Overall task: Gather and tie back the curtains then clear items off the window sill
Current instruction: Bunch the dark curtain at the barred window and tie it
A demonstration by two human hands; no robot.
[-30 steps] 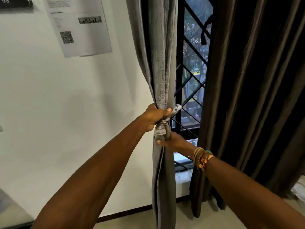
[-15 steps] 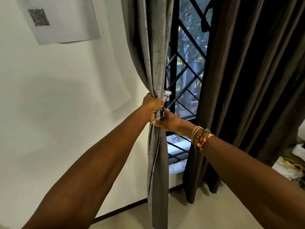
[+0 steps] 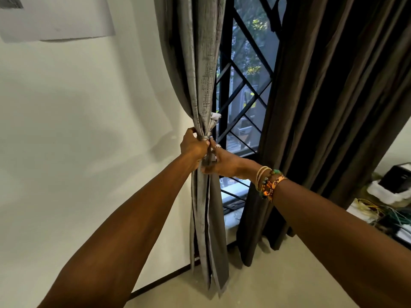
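Observation:
A grey curtain hangs gathered into a narrow bundle at the window's left side. A grey fabric tie is wrapped round it at its waist, one loose end sticking up to the right. My left hand grips the bundle and tie from the left. My right hand pinches the tie just below, from the right, touching the left hand. A dark brown curtain hangs loose on the right. A strip of white window sill shows between the two curtains.
A black diamond-pattern window grille stands behind the curtains. A white wall with a paper sheet is on the left. At the right edge lie a black box and tangled cables. Beige floor lies below.
Both hands have come together at the tie, the right hand rising to meet the left. The view has tilted downward, so the paper sheet sits higher in frame.

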